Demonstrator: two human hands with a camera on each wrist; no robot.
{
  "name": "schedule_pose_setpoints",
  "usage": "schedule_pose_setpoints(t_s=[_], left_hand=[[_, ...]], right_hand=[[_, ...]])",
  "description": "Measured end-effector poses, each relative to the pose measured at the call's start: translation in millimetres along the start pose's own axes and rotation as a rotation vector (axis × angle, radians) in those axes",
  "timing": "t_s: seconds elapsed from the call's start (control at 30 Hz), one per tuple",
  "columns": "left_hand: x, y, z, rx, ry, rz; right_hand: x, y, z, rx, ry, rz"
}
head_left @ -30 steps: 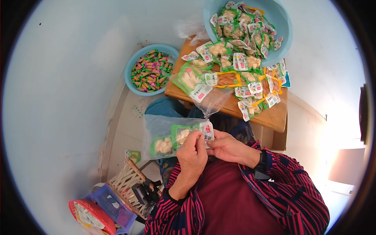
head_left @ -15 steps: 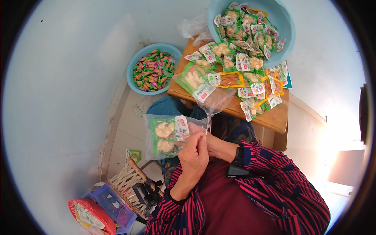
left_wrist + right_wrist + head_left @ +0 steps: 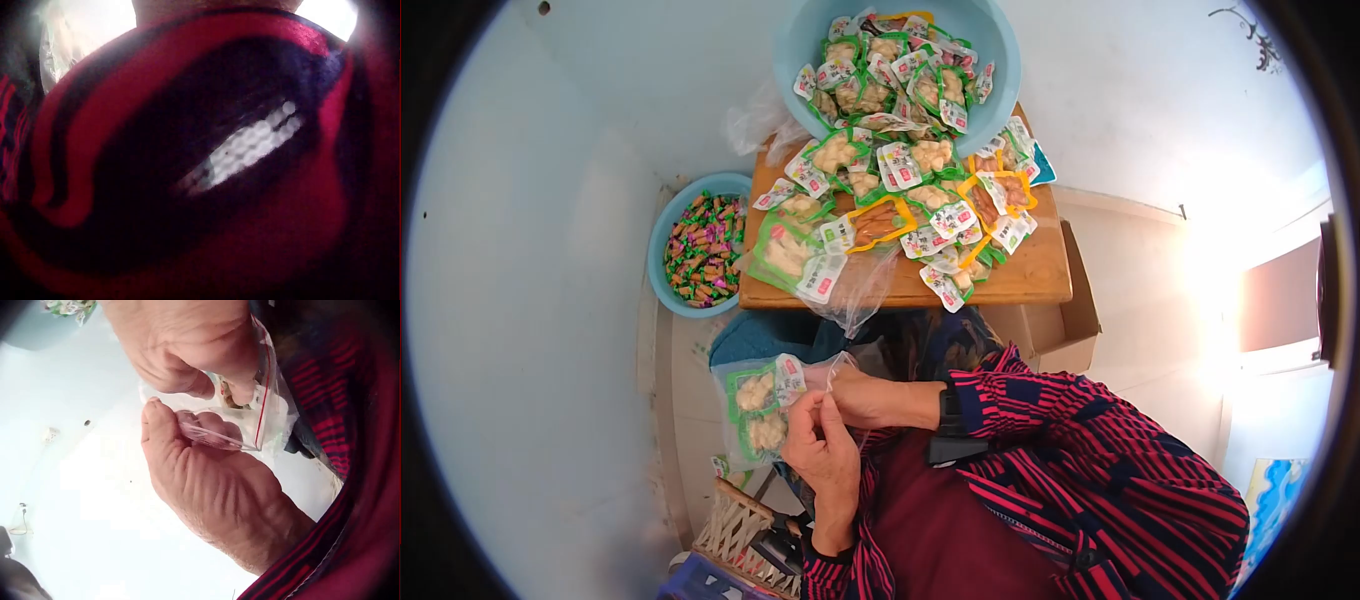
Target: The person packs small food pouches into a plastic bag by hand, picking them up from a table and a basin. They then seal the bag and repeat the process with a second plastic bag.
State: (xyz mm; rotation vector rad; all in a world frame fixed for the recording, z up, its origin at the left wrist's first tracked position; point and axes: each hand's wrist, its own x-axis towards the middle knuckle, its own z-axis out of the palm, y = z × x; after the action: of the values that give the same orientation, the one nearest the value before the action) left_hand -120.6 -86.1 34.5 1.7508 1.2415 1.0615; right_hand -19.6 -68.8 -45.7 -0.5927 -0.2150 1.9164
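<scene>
Pinching the mouth of a clear bag point(image 3: 733, 452) between thumb and fingers, the left hand point(image 3: 825, 450) has its fingers curled in. The right hand point(image 3: 858, 397) is beside it at the bag's mouth, its fingers partly hidden in the head view. The right wrist view shows more of them: loosely bent and apart, half open, reaching in past the bag's edge, with part of a food packet in the gap. Whether they touch that packet, the view does not tell.

That same view brings out a red line point(image 3: 265, 394) along the bag's edge, which the head view does not make out. Only the head view gives the bag whole — over the person's lap, in front of the wooden table point(image 3: 1055, 275), with green-edged packets point(image 3: 766, 432) inside it. It also shows more packets, some yellow-edged, spread on the table, others in a large blue basin point(image 3: 1003, 60) at its far side, and small wrapped sticks point(image 3: 705, 245) in a smaller blue basin point(image 3: 662, 275) to the left. The left wrist view is nearly filled by a dark, red-striped sleeve point(image 3: 112, 125) — neither fingers nor bag can be identified there.
</scene>
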Motion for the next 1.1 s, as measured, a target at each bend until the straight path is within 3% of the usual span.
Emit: schedule_pose_setpoints(t_s=[0.13, 0.2, 0.23, 0.3, 0.37, 0.43, 0.5, 0.57, 0.6, 0.67, 0.87, 1.0, 1.07, 1.1], left_hand=[[1, 2, 2, -0.023, 0.002, -0.028], [2, 8, -1, -0.017, -0.021, -0.092], [3, 7, -1, -0.014, -0.018, -0.091], [2, 4, -1, 0.010, -0.013, -0.092], [2, 2, -1, 0.010, -0.006, -0.085], [2, 3, 0, 0.009, -0.003, -0.076], [4, 6, 0, -0.014, -0.005, -0.111], [4, 10, 0, -0.008, -0.005, -0.109], [4, 11, -1, -0.006, -0.006, -0.111], [4, 10, -1, 0.001, -0.004, -0.110], [2, 6, 1, 0.019, -0.006, -0.087], [2, 12, 1, 0.004, -0.002, -0.095], [2, 10, 0, 0.009, -0.004, -0.094], [2, 9, 0, 0.009, -0.007, -0.094]], right_hand=[[-37, -31, 18, -0.226, 0.115, 0.027], [-59, -52, 30, -0.518, 0.112, 0.050], [-69, -63, 30, -0.518, 0.108, 0.050], [-86, -84, 25, -0.794, 0.218, -0.014], [-94, -95, 5, -0.917, 0.453, -0.429], [-103, -131, -16, -1.545, 0.701, -0.973], [-108, -160, -44, -1.553, 0.898, -1.152], [-117, -184, -67, -1.289, 1.146, -1.009], [-120, -193, -78, -1.288, 1.140, -1.010], [-124, -207, -97, -1.130, 1.364, -0.761], [-111, -218, -101, -1.211, 1.393, -0.440], [-109, -220, -101, -1.202, 1.364, -0.491], [-105, -220, -126, -0.835, 1.146, -0.665], [-106, -220, -120, -0.835, 1.145, -0.663]])
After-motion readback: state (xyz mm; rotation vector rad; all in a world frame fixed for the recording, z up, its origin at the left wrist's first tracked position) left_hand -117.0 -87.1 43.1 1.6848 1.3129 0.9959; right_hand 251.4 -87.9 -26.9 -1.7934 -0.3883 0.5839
